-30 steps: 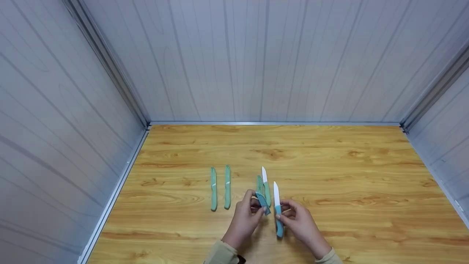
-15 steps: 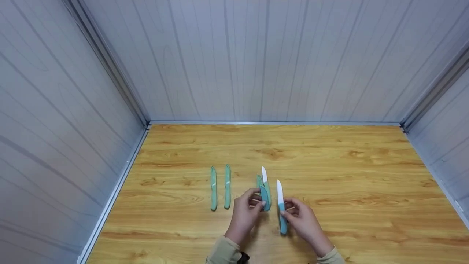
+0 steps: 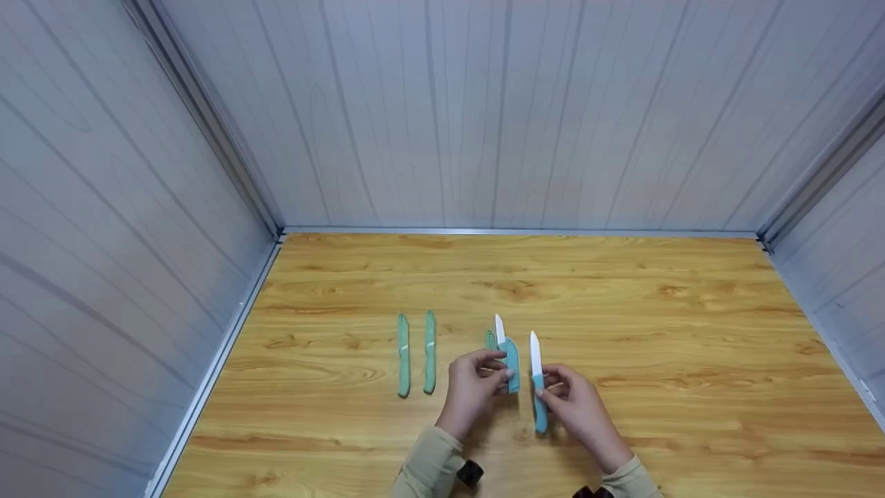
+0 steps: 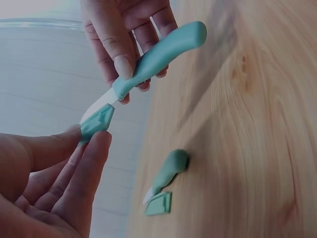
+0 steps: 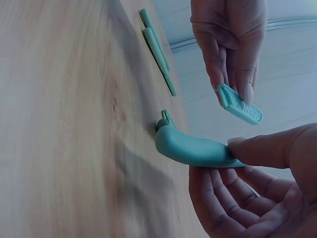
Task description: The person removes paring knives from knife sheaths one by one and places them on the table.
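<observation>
My left hand (image 3: 472,389) pinches a blue-green blade sheath (image 3: 513,368) between thumb and fingers. Embossed lettering shows on the sheath (image 5: 241,105) in the right wrist view. With thumb and fingertips my right hand (image 3: 577,408) grips the blue handle of a paring knife (image 3: 540,411), its white blade pointing away from me. In the head view the sheath and knife are side by side with a gap between them, both raised over the table. Beneath the left hand lies a green-handled paring knife (image 4: 171,168) with a bare white blade, beside its green sheath (image 4: 159,204), both partly hidden in the head view.
Two sheathed green knives (image 3: 404,360) lie parallel to the left of my hands on the wood-grain table (image 3: 657,311). Pale panel walls (image 3: 456,124) stand at the back and both sides. A dark strap device (image 3: 470,473) sits at the left wrist.
Both hands have moved forward and slightly right with the sheath and knife. The sheath has turned from tilted to nearly upright in the head view. The knives on the table have stayed put.
</observation>
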Demonstrator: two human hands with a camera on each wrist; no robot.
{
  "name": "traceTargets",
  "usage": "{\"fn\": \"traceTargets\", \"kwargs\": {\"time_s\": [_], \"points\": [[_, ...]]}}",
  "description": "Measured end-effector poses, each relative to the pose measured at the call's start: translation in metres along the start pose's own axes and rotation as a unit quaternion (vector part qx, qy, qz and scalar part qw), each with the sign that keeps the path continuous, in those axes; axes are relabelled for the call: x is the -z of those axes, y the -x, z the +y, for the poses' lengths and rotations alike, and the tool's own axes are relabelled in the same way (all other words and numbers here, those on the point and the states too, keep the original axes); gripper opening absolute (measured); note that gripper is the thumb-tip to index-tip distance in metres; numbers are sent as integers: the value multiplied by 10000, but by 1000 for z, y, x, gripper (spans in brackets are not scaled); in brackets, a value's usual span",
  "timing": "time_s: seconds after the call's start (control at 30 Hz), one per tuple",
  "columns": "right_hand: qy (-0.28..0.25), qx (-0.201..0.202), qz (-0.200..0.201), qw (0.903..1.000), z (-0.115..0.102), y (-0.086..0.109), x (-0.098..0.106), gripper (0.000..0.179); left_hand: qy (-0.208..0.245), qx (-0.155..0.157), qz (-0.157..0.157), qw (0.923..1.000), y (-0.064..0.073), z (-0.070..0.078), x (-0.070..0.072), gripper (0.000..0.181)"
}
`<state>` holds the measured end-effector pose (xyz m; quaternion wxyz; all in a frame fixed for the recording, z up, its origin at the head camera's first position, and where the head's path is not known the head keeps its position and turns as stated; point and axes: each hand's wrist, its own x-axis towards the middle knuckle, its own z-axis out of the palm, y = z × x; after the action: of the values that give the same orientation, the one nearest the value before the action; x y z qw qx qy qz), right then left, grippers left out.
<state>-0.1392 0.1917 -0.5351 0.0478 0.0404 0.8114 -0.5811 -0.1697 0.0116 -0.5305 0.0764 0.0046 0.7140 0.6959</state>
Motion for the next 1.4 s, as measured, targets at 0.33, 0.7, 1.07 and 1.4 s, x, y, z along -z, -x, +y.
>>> {"fn": "traceTargets", "kwargs": {"time_s": [0.33,0.7,1.07,1.4], "points": [[-213,-164,11,9996,1,-13,8,30,358,268,20,9990,-24,-2,-9,23],[138,-298,112,9994,10,-35,12,30,22,454,15,9990,-43,-5,-19,19],[-192,-432,65,9989,17,-52,9,28,-635,346,-91,9973,-56,-5,-24,18],[-202,-640,-48,9977,18,-60,8,29,-796,672,-2,9946,-63,-7,-27,17]]}}
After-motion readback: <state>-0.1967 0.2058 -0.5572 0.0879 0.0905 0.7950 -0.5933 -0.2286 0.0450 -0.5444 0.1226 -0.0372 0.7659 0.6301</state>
